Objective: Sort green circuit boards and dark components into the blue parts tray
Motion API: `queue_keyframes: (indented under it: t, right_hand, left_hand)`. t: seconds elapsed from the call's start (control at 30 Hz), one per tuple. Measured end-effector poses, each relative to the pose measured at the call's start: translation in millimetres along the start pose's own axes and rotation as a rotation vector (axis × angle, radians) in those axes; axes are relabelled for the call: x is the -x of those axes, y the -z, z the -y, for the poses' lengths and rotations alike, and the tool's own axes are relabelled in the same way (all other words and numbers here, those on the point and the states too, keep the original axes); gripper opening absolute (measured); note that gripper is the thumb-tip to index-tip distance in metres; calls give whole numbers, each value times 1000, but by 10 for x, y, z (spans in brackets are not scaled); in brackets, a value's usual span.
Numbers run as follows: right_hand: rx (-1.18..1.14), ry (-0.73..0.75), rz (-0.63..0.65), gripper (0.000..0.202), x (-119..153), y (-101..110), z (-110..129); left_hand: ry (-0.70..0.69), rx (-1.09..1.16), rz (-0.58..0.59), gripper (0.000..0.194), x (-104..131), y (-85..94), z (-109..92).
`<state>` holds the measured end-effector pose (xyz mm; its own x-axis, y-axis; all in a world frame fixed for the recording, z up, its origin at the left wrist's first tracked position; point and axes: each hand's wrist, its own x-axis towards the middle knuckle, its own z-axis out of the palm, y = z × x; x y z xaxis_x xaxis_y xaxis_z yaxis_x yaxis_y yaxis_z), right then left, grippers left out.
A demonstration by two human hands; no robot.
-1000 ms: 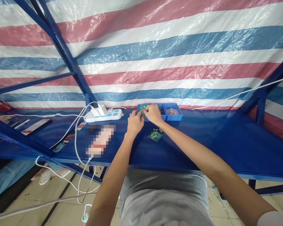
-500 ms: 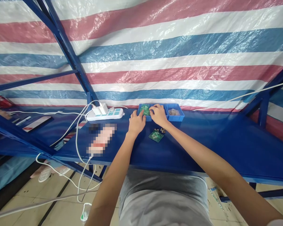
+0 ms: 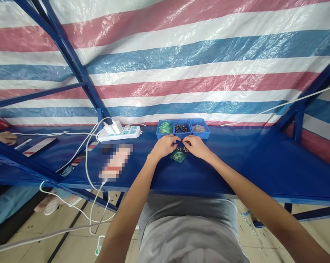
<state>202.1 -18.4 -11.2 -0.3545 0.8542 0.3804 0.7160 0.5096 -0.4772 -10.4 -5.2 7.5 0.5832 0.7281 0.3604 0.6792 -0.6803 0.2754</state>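
Observation:
My left hand [image 3: 166,145] hovers over the desk just in front of the blue bins, fingers curled in. Facing it, my right hand [image 3: 197,147] has its fingers bent together too, the fingertips of both hands close but apart. What either hand holds, if anything, is too small to make out. Right below them lies a small pile of green circuit boards [image 3: 178,156]. Several small brass-and-dark parts [image 3: 186,149] sit beside the pile, partly covered by my right hand. Behind, the left bin [image 3: 165,136] holds green boards in clear plastic, and the middle bin [image 3: 181,135] holds small dark parts.
The right bin [image 3: 204,134] contains small pale pieces. A white power strip [image 3: 119,136] with plugs and cables is to the left, near a pixelated pinkish object [image 3: 117,160]. Blue frame bars [image 3: 71,58] rise at left; another person's hand [image 3: 4,138] shows there.
Both hands have drawn back from the left and middle bins toward me, now above the pile. The bins' contents have come into view. The camera has shifted slightly.

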Motion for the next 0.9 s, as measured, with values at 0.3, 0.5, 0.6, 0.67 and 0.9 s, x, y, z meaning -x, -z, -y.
queue_keyframes:
  t: [0.3, 0.5, 0.6, 0.67, 0.9]
  right_hand:
    - [36, -60, 50, 28, 23, 13, -11]
    - [48, -38, 62, 25, 18, -15, 19]
    - [55, -39, 57, 24, 20, -25, 41]
    - [57, -42, 50, 23, 22, -34, 52]
    - [72, -72, 42, 27, 24, -27, 93]
  left_hand:
    - [53, 142, 88, 24, -28, -28, -15]
    - [23, 132, 129, 21, -28, -47, -45]
    - [-17, 117, 125, 19, -29, -59, -52]
    - [-30, 112, 122, 19, -33, -67, -52]
    - [-12, 153, 131, 19, -49, -87, -32]
